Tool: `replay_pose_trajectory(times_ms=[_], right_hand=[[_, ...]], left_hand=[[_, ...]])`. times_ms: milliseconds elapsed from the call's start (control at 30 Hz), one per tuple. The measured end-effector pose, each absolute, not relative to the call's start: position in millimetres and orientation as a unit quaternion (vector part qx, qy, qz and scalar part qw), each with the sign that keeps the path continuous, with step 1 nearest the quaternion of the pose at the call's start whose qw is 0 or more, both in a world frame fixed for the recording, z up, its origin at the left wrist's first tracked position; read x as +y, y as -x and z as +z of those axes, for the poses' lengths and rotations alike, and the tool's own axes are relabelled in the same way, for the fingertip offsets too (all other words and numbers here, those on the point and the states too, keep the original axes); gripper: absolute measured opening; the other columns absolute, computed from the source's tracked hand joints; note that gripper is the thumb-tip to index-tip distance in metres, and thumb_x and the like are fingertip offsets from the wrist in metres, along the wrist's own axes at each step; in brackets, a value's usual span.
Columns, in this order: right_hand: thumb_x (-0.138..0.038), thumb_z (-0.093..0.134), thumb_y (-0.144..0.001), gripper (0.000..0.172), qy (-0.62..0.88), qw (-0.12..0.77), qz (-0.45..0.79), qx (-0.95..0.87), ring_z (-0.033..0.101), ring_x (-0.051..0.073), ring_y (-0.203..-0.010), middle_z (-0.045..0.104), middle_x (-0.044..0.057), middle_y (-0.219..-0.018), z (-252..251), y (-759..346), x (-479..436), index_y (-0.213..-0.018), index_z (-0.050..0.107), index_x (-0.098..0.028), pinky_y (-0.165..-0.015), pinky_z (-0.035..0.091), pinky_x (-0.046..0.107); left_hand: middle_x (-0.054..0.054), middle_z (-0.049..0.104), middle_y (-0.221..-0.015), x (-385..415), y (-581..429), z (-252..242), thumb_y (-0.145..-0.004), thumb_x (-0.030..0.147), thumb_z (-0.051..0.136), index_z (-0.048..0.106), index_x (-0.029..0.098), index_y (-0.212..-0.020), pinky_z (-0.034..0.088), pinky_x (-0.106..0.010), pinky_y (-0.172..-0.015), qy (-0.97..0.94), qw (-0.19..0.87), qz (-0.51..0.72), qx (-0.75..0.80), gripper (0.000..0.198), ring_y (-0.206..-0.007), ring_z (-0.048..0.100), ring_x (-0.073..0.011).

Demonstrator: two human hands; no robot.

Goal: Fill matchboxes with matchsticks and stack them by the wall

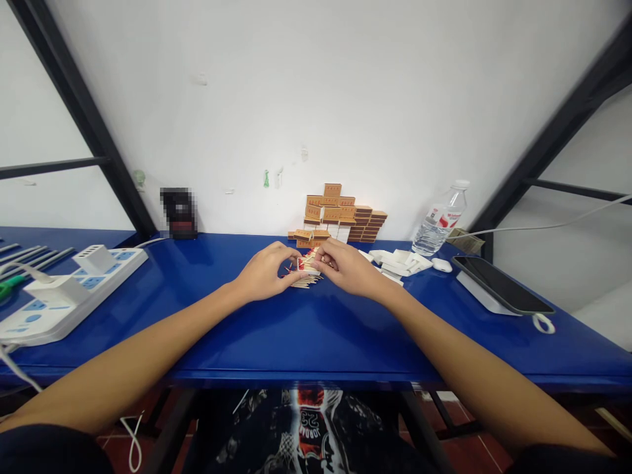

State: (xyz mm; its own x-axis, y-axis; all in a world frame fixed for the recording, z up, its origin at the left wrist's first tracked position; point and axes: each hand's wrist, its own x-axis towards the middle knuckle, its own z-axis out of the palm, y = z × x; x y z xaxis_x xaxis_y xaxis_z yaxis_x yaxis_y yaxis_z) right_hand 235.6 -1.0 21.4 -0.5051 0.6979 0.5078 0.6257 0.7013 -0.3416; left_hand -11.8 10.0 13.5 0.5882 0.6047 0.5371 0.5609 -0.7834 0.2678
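Observation:
Both hands meet at the middle of the blue table (296, 336). My left hand (264, 271) and my right hand (345, 266) have their fingers curled and pinched around a bundle of red-tipped matchsticks (307, 271) that lies on the table between them. Just behind the hands stands a stack of brown matchboxes (340, 214) against the white wall. White inner trays (397, 262) lie in a loose heap right of my right hand.
A white power strip (69, 293) with plugs sits at the left. A water bottle (441, 220), a white earbud case (441, 264) and a dark phone on a white stand (501, 286) are at the right. Black frame bars rise on both sides.

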Motion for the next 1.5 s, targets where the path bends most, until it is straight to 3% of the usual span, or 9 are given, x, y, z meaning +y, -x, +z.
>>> replay_pose_trajectory(times_ms=[533, 700, 900, 1133, 1500], right_hand=[[-0.024, 0.059, -0.102, 0.011, 0.377, 0.311, 0.089, -0.868, 0.056, 0.018, -0.08, 0.061, 0.005, -0.096, 20.4, -234.5, 0.3, -0.093, 0.055, -0.021, -0.071, 0.042, 0.03], [-0.023, 0.056, -0.103, 0.003, 0.368, 0.323, 0.087, -0.868, 0.056, 0.019, -0.081, 0.061, 0.005, -0.099, 23.4, -234.9, -1.7, -0.102, 0.058, -0.022, -0.073, 0.042, 0.031], [-0.018, 0.056, -0.102, 0.009, 0.354, 0.32, 0.081, -0.875, 0.057, 0.018, -0.08, 0.06, 0.005, -0.104, 24.4, -235.2, -2.0, -0.108, 0.062, -0.022, -0.075, 0.043, 0.031], [-0.019, 0.058, -0.101, 0.003, 0.362, 0.311, 0.079, -0.875, 0.058, 0.019, -0.083, 0.06, 0.006, -0.101, 22.2, -235.2, -0.6, -0.099, 0.06, -0.021, -0.075, 0.043, 0.031], [-0.024, 0.052, -0.104, 0.009, 0.404, 0.293, 0.069, -0.864, 0.058, 0.02, -0.082, 0.061, 0.006, -0.1, 20.9, -234.3, -3.0, -0.096, 0.054, -0.021, -0.072, 0.041, 0.032]], left_hand=[[-0.008, 0.072, -0.106, 9.6, 12.0, 13.3, -0.097, 0.05, 0.066, 0.07, 0.022, -0.117, 0.055, -0.042, -0.089, -0.895, 0.042, 0.31, 0.32, 0.034, -0.102, 0.066, -0.0253], [-0.008, 0.071, -0.104, 9.6, 11.8, 13.5, -0.097, 0.049, 0.066, 0.07, 0.022, -0.118, 0.055, -0.042, -0.089, -0.895, 0.044, 0.308, 0.32, 0.034, -0.1, 0.066, -0.0251], [-0.008, 0.071, -0.107, 9.3, 11.9, 13.4, -0.097, 0.047, 0.067, 0.07, 0.023, -0.119, 0.055, -0.043, -0.09, -0.899, 0.046, 0.303, 0.314, 0.033, -0.101, 0.067, -0.0253], [-0.008, 0.07, -0.104, 11.0, 12.6, 10.0, -0.097, 0.05, 0.067, 0.069, 0.022, -0.12, 0.055, -0.042, -0.089, -0.902, 0.045, 0.309, 0.299, 0.036, -0.099, 0.066, -0.0244], [-0.008, 0.071, -0.104, 12.1, 13.0, 9.5, -0.097, 0.052, 0.067, 0.069, 0.022, -0.119, 0.055, -0.042, -0.088, -0.898, 0.037, 0.311, 0.31, 0.038, -0.099, 0.067, -0.0247]])
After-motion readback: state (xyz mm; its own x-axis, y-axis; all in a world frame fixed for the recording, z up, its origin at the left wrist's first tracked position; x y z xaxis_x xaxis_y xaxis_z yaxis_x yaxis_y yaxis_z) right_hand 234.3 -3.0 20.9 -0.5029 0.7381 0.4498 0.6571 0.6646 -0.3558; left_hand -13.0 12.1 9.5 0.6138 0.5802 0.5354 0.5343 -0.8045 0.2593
